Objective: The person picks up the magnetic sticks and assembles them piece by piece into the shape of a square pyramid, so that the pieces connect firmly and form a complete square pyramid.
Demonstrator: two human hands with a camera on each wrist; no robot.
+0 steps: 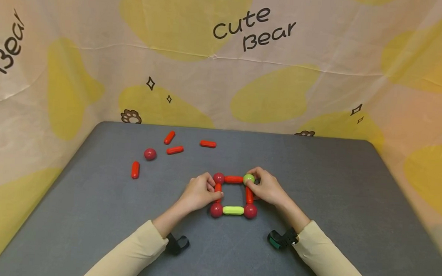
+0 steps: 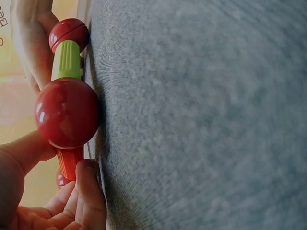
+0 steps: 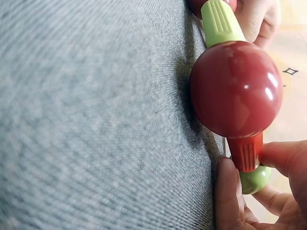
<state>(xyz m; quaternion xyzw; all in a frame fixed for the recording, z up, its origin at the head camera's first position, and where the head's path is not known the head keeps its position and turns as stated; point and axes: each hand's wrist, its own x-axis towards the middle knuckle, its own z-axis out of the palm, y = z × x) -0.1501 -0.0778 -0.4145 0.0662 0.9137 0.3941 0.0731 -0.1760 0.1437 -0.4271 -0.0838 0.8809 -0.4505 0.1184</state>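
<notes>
steadying the frame (image 1: 233, 210) | your left hand (image 1: 198, 191) pinches left red rod (image 1: 218, 188) | right hand (image 1: 268, 189) grips green ball (image 1: 248, 179) | press in line

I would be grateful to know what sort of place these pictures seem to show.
Probably an indoor play or filming corner: a grey table, a creased backdrop behind it printed with "Cute Bear", and a toy-like ball-and-rod square on the tabletop.

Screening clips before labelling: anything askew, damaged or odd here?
Nothing stands out. The rod-and-ball square looks joined where visible, without apparent damage. Four red rods and one red ball lie loose on the table, scattered but intact-looking.
</notes>
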